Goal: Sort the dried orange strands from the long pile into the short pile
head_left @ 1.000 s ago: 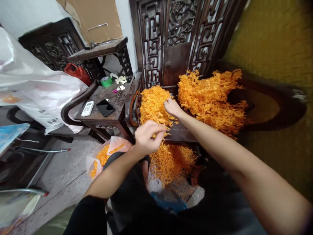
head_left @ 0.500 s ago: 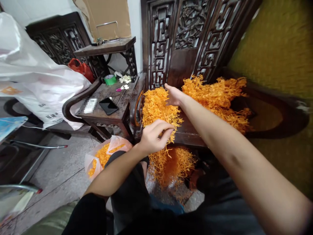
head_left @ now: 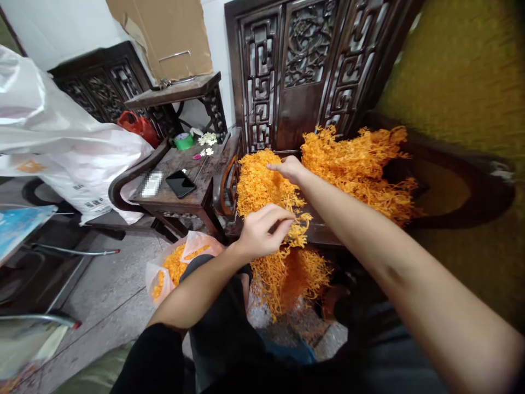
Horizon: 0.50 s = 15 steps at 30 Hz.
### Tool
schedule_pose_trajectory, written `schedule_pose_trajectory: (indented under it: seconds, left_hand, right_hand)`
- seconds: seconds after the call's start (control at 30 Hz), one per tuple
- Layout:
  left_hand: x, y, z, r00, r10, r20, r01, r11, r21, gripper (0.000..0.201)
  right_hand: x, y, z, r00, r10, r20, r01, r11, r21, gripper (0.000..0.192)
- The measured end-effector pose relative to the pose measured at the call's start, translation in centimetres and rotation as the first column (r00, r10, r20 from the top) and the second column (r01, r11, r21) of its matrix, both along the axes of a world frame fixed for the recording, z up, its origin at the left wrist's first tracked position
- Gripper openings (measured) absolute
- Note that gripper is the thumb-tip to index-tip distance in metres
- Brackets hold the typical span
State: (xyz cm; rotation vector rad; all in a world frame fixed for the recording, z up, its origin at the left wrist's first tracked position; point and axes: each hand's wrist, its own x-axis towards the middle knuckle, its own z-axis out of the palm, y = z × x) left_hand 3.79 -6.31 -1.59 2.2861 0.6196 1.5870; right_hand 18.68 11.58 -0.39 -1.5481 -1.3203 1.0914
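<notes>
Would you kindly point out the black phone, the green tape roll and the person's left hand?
black phone [head_left: 181,184], head view, middle of its dark screen.
green tape roll [head_left: 183,141], head view, its outer side.
left hand [head_left: 262,232], head view, back of the hand.

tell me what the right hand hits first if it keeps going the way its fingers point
The right hand points left and slightly away, already over the nearer orange sprig pile. It would likely meet that pile first, with the chair's wooden armrest beyond; depth is unclear.
</notes>
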Motion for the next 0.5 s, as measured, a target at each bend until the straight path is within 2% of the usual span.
schedule_pose_trajectory:
  seconds: [0.07,0.13,0.17,0.2,0.23,0.27,0.3,0.33,0.4,0.43,0.5]
  left_hand:
    - [-0.2,0.3,-0.1,0.994,-0.013,0.111,0.037,0.975,-0.219,0.008]
    - [-0.5,1.0,-0.1,0.959,-0.021,0.281,0.155,0.872,-0.464,0.017]
    - [-0.7,1.4,0.0,0.931,-0.011,0.365,0.225,0.805,-0.549,0.022]
    - [-1.0,1.8,0.1,0.901,0.010,0.433,0.282,0.745,-0.604,0.025]
    - [-1.4,2.3,0.3,0.878,0.036,0.478,0.319,0.700,-0.639,0.028]
    - [-1.8,2.7,0.5,0.863,0.058,0.501,0.341,0.664,-0.665,0.029]
    - [-2.3,3.1,0.8,0.859,0.069,0.507,0.356,0.630,-0.690,0.029]
    - [-2.7,3.4,1.2,0.861,0.065,0.504,0.371,0.598,-0.711,0.030]
    - [-3.2,3.9,1.7,0.869,0.032,0.494,0.398,0.548,-0.736,0.038]
    - [-3.3,3.9,1.9,0.872,0.018,0.488,0.406,0.531,-0.744,0.042]
    - [-3.0,3.8,2.1,0.875,0.015,0.483,0.405,0.524,-0.750,0.047]
  right_hand:
    - [1.1,-2.5,0.3,0.998,0.044,-0.054,-0.045,0.999,-0.016,0.055]
    - [2.6,-6.2,0.2,0.967,0.195,-0.163,-0.203,0.979,-0.036,0.062]
    - [3.4,-8.3,0.1,0.877,0.369,-0.307,-0.401,0.915,-0.049,0.074]
    - [4.2,-10.5,-0.2,0.750,0.510,-0.421,-0.577,0.815,-0.041,0.083]
    - [4.9,-12.5,-0.5,0.640,0.603,-0.477,-0.695,0.719,-0.024,0.084]
    - [5.5,-14.3,-0.9,0.577,0.665,-0.474,-0.753,0.658,0.006,0.076]
    - [6.0,-15.9,-1.3,0.576,0.685,-0.447,-0.762,0.648,0.011,0.065]
    - [6.3,-17.1,-1.7,0.603,0.675,-0.425,-0.742,0.670,0.013,0.053]
    - [6.4,-18.6,-2.3,0.675,0.578,-0.458,-0.644,0.765,0.016,0.035]
    - [6.2,-19.0,-2.5,0.676,0.517,-0.524,-0.596,0.802,0.023,0.034]
    - [5.6,-19.6,-2.6,0.604,0.435,-0.668,-0.552,0.833,0.043,0.044]
